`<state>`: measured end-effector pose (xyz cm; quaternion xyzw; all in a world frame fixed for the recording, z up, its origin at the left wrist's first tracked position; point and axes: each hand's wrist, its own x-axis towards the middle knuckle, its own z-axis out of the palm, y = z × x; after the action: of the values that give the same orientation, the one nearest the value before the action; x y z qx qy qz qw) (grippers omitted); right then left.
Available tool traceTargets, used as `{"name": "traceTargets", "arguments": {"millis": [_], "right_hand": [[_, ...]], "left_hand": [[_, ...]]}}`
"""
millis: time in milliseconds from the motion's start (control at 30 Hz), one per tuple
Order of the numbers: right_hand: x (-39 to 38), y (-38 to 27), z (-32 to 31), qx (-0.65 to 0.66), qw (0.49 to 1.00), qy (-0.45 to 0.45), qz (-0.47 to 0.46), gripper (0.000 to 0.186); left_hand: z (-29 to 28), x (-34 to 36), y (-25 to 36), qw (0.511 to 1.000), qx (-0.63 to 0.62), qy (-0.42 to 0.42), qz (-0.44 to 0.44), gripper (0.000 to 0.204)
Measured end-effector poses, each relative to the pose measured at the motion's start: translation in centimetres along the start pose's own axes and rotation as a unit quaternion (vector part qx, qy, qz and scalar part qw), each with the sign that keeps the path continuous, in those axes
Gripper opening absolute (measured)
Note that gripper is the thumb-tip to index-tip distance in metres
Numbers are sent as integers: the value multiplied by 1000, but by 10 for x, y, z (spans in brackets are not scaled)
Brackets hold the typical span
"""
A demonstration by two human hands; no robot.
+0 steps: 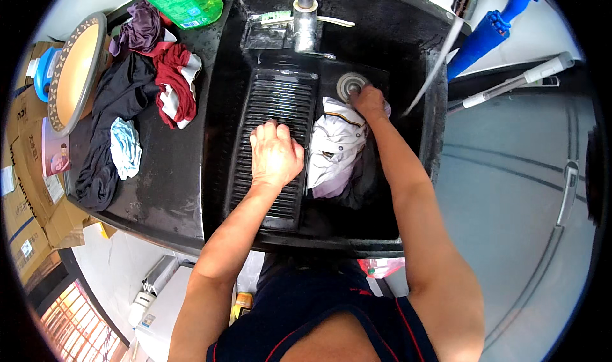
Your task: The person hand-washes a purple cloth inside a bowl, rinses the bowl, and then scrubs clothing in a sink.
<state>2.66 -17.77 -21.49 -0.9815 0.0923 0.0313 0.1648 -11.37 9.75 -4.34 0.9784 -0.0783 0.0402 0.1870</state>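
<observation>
My left hand (276,153) rests on the ribbed black washboard (274,206) in the sink, fingers curled down, anything inside them hidden. My right hand (368,100) is curled at the round metal drain (350,82), against the top of a bunched white shirt (335,145) with a striped band and buttons; its fingertips are hidden, so what they grip is unclear. Lilac and dark cloth lies under the shirt, right of the washboard. The steel tap (305,27) stands behind both hands.
The black sink's left deck (159,202) bears dark, red and light-blue clothes (125,146), a green bottle (178,3) and a patterned basin (76,75). Cardboard boxes (25,196) stand left. A hose (426,78), blue umbrella (478,46) and grey appliance (510,202) are right.
</observation>
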Motion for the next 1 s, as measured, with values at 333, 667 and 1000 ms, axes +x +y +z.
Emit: {"name": "traceTargets", "arguments": {"millis": [333, 667, 1000], "right_hand": [[41, -15, 11, -94, 988, -94, -81, 35], [49, -8, 1, -113, 929, -144, -321, 26], [11, -29, -15, -43, 995, -94, 16, 44]], "left_hand": [[1, 1, -3, 1000, 8, 13, 13, 28], [3, 2, -4, 1000, 0, 18, 6, 27], [1, 1, -2, 1000, 1, 7, -5, 26]]}}
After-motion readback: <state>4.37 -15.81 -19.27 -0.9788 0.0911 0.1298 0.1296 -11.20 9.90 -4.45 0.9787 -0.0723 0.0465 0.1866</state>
